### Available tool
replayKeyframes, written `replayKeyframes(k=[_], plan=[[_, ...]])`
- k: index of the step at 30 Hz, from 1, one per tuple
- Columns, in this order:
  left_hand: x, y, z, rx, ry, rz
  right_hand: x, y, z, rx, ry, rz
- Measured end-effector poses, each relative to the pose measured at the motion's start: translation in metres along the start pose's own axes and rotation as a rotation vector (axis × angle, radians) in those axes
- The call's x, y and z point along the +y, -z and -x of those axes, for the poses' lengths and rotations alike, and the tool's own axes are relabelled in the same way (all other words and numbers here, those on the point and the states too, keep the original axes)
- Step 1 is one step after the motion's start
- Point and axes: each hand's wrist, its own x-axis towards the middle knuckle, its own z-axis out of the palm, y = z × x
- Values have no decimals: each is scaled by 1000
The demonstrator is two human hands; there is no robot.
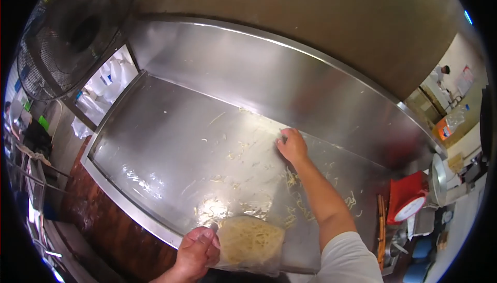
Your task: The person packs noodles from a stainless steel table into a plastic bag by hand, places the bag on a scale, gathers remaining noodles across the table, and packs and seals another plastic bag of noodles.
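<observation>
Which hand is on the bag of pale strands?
The left hand, at the steel table's near edge, its fingers closed on the side of the clear bag. The right hand is by the backsplash, away from it.

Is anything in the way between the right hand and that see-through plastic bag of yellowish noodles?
Nothing visible does. Between the right hand and the clear plastic bag of yellowish noodles, gripped by the left hand, only loose pale noodle shreds lie on the flat silver steel counter.

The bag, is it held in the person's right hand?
No, the left hand holds the bag, while the right hand is apart from it.
</observation>
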Motion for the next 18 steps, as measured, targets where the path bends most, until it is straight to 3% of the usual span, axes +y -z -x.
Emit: replayKeyframes(k=[3,6,10,13,15,16,17,18], plan=[[34,10,10,-205,24,-6,-10,-41,-11,227,125,-6],[48,19,26,4,-161,-184,-57,-74,-18,170,390,70],[53,66,27,-55,-225,-112,-153,-160,12,16,831,54],[49,80,22,49,-184,-134,-175,-224,-35,173,789,163],[42,95,18,76,-183,-132,-162,-216,-98,118,569,298],[40,100,15,91,-185,-128,-139,-220,-129,255,455,325],[38,104,15,108,-180,-123,-129,-180,-138,177,349,211],[37,108,17,127,-168,-112,-102,-174,-145,235,384,210]])
